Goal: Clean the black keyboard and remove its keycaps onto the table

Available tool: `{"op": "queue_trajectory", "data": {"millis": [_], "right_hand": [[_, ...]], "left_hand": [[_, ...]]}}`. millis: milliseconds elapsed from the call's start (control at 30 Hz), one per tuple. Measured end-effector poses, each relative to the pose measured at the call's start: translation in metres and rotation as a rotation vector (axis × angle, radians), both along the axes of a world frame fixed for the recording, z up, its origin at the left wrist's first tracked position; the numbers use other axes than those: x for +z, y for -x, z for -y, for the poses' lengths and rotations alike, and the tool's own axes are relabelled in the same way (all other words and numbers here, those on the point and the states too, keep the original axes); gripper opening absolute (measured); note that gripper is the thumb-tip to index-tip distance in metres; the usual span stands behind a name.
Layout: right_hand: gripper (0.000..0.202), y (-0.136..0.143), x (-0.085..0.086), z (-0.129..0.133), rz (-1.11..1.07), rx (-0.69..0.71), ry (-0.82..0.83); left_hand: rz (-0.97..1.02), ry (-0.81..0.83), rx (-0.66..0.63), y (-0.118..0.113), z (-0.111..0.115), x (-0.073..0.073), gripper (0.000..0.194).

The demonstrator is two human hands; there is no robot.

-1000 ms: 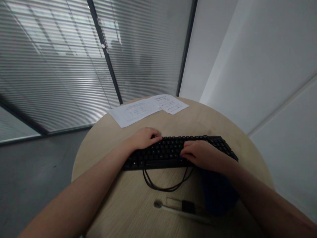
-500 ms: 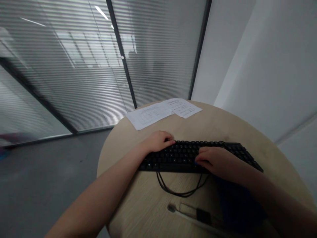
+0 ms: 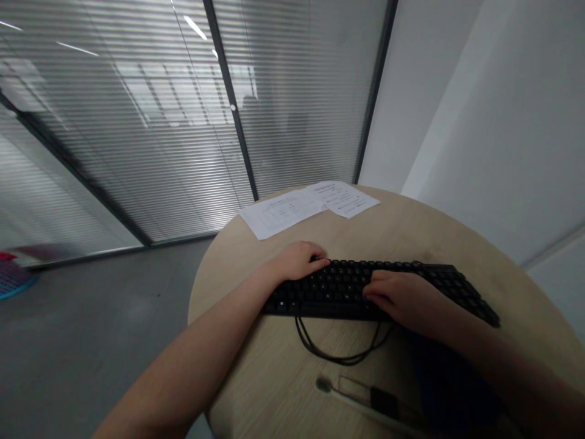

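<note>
A black keyboard (image 3: 340,283) lies on the round wooden table. My left hand (image 3: 301,259) holds its far left corner, thumb over the top keys and fingers curled at the back edge. My right hand (image 3: 395,292) rests over the right-middle keys with its fingers pinched together. A small bluish spot shows at those fingertips, but I cannot make out what it is. The keyboard's looped black cable (image 3: 329,355) lies at its near side. Close to me is a brush with a dark head (image 3: 323,384) and a thin pale handle.
Printed paper sheets (image 3: 283,213) lie at the table's far side. Beside the brush is a clear item with a dark block (image 3: 384,401). A dark blue thing (image 3: 450,378) sits under my right forearm. A basket (image 3: 13,277) stands on the floor at left, by the glass partition.
The view has shifted slightly, so everything appears a little further right and more of the basket shows. Both hands keep nearly the same places on the keyboard.
</note>
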State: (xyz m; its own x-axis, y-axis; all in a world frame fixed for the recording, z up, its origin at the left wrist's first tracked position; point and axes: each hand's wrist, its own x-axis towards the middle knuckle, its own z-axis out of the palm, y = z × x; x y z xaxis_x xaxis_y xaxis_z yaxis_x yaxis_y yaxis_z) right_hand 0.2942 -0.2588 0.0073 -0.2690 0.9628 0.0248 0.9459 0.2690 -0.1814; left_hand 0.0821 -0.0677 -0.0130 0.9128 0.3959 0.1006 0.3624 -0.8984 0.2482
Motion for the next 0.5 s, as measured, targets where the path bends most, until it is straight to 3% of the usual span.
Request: {"op": "queue_trajectory", "data": {"millis": [233,500], "right_hand": [[0.025,0.0012,0.0037,0.0013,0.032,0.012,0.063],[0.025,0.0049,0.0066,0.0015,0.062,0.024,0.030]], "left_hand": [[0.003,0.001,0.003,0.0003,0.0005,0.0002,0.035],[0.011,0.000,-0.004,-0.0002,-0.0027,-0.0023,0.037]]}}
